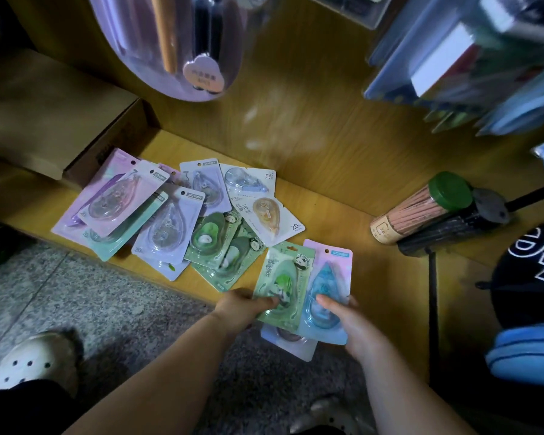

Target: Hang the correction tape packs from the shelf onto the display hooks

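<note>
While most correction tape packs (167, 227) lie heaped on the shelf (343, 255) just beyond the fingertips, only 2 are lifted: the left hand (242, 306) pinches the green pack (283, 277), and the right hand (352, 324) grips the blue pack (327, 287) touching it. Hanging looks barely begun.

The shelf (374, 271) is showing smooth yellow wood grain with a faint sheen. The correction tape packs (167, 224) are glinting, clear glossy plastic blisters over printed card (pastel, matt). The cardboard box (44, 105) is looking dull, the floor (91, 293) speckled and stony.
</note>
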`<control>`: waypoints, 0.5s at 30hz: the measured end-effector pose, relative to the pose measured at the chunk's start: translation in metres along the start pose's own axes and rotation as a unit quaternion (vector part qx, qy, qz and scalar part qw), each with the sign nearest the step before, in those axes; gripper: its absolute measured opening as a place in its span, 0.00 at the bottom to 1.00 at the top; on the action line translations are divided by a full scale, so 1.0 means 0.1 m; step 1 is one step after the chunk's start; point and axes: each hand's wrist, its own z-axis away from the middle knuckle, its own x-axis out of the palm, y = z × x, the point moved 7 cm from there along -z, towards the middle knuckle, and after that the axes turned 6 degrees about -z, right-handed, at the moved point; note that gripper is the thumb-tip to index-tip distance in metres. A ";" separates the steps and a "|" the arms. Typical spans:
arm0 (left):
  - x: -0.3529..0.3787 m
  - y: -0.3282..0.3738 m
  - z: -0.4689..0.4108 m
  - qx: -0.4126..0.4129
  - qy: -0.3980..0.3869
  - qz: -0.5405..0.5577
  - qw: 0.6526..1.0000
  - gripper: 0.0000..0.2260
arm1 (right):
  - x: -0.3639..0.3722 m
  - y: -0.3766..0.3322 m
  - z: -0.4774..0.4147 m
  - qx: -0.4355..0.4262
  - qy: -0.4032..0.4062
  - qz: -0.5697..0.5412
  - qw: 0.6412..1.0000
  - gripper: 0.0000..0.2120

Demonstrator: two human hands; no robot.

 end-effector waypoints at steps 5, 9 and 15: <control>0.29 0.14 0.19 0.022 -0.108 -0.025 0.994 0.09 | -0.22 -0.24 0.29 -0.040 0.002 0.018 0.999 0.10; 0.36 0.24 0.50 0.052 -0.150 -0.041 0.987 0.14 | -0.24 -0.46 0.64 -0.084 -0.014 0.030 0.996 0.07; 0.20 0.68 1.24 0.175 -0.116 0.006 0.978 0.10 | -0.10 -0.84 1.32 -0.176 -0.069 0.025 0.982 0.09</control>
